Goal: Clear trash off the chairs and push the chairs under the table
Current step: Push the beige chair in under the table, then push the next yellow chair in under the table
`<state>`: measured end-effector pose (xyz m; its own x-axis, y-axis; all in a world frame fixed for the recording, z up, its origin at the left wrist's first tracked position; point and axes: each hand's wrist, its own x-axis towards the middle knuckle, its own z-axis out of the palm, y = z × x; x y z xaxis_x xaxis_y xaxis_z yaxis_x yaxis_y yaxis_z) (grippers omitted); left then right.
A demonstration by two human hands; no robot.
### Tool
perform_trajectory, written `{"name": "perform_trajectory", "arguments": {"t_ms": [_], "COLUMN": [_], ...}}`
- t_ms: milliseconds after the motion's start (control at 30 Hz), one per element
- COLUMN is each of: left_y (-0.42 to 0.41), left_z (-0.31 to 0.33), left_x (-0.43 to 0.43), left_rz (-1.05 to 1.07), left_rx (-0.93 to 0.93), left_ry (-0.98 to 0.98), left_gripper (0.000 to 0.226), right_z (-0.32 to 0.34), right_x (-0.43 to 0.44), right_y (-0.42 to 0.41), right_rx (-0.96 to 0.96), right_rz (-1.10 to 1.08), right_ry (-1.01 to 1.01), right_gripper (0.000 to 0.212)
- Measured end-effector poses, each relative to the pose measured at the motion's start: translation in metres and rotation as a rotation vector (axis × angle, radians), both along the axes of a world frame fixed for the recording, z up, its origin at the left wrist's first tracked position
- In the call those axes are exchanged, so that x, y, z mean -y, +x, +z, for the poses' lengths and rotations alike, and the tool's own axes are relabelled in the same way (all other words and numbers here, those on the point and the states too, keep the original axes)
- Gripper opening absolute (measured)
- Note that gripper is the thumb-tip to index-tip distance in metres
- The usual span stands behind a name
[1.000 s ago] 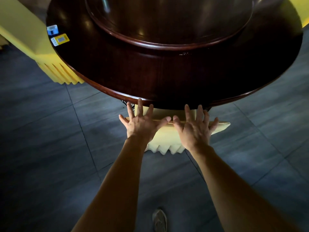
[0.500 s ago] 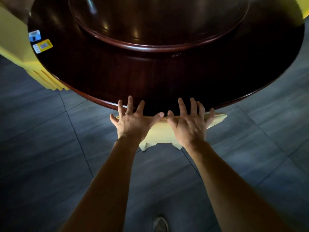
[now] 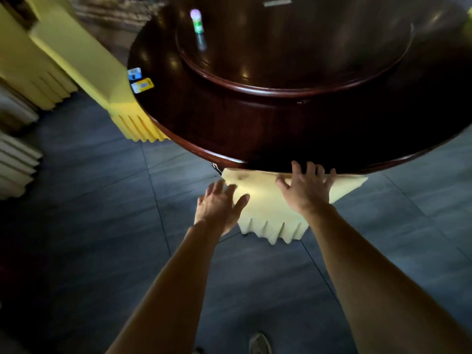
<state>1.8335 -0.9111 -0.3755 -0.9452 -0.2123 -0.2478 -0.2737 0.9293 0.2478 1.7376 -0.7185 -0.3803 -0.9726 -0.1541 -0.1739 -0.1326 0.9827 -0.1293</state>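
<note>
A chair in a pale yellow cover (image 3: 265,213) stands tucked under the near edge of the round dark wooden table (image 3: 204,149); only its back shows. My right hand (image 3: 306,190) lies flat against the top of the chair back, fingers spread just below the table rim. My left hand (image 3: 219,208) hovers by the chair back's left edge, fingers apart, holding nothing; its fingertips are at or just off the cover. No trash shows on this chair.
A second yellow-covered chair (image 3: 84,62) sits against the table's left side, another (image 3: 25,72) stands further left. On the table are a raised turntable (image 3: 281,90), a small bottle (image 3: 197,24) and two small cards (image 3: 141,85). White pleated covers (image 3: 15,169) line the left edge. The floor is dark tile.
My left hand has come off the chair back and drawn back to the left. The right hand stays on the chair. My view has swung so the table sits further right.
</note>
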Motion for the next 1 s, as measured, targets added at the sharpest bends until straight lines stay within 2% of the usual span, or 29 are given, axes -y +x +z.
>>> {"name": "perform_trajectory", "arguments": {"t_ms": [100,267,433,667,1000], "left_y": [0.028,0.075,0.133,0.201,0.272], "left_z": [0.027,0.080,0.113,0.144,0.170], "left_x": [0.034,0.110,0.205,0.354,0.501], "left_rz": [0.043,0.174,0.317,0.455,0.597], "left_rx": [0.029,-0.109,-0.173,-0.291,-0.205], "left_ry": [-0.049,-0.045,-0.062,-0.115,-0.188], "left_gripper": [0.061,0.060,0.061,0.065,0.075], "right_z": [0.019,0.057,0.093,0.149,0.176], "right_x": [0.028,0.104,0.214,0.381,0.565], "right_y": [0.023,0.055,0.091,0.134,0.204], "right_rx": [-0.016,-0.106,-0.187,-0.273,-0.267], "right_rz": [0.101,0.213,0.312,0.453,0.570], "right_ry": [0.021,0.035,-0.068,-0.103,-0.179], "right_gripper": [0.068,0.069,0.066,0.070,0.066]}}
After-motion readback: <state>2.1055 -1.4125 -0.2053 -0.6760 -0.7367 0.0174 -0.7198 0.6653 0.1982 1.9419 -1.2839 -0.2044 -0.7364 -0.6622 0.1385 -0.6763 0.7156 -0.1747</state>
